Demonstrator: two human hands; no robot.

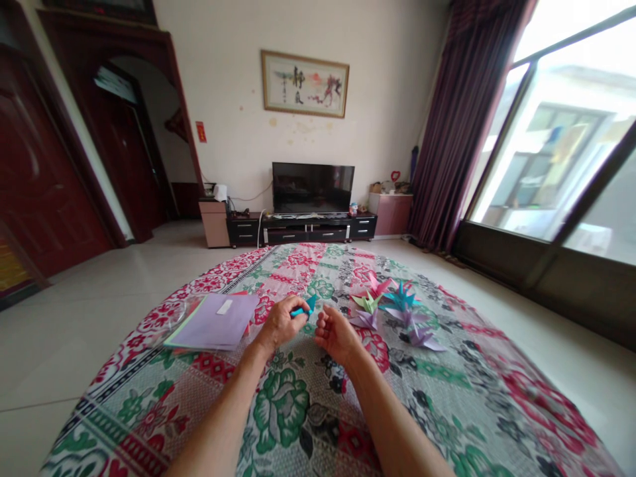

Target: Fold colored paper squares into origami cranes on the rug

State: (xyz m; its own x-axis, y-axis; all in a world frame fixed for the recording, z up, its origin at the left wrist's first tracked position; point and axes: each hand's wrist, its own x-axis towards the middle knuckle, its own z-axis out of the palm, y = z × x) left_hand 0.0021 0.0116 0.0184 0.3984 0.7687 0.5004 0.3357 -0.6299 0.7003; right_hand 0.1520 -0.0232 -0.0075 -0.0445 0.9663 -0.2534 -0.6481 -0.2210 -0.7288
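Observation:
Over the middle of the table, my left hand (284, 323) is closed, pinching a small folded piece of blue paper (311, 305) whose pointed tip sticks up past the fingers. Just to the right, apart from the paper, is my right hand (336, 334) with its fingers curled in and nothing showing in them. Several folded paper cranes lie beyond it on the right: a pink one (378, 285), a green one (366, 302), a blue one (400, 298) and lilac ones (426, 338). Left of my hands rests a stack of coloured paper (213, 324), lilac on top.
A flowered cloth (281, 411) covers the round table. On the paper stack lies a small white slip (224, 307), with clear plastic wrap (181, 315) at its left edge. Across the room, a television (313, 189) stands on a low cabinet (318, 230).

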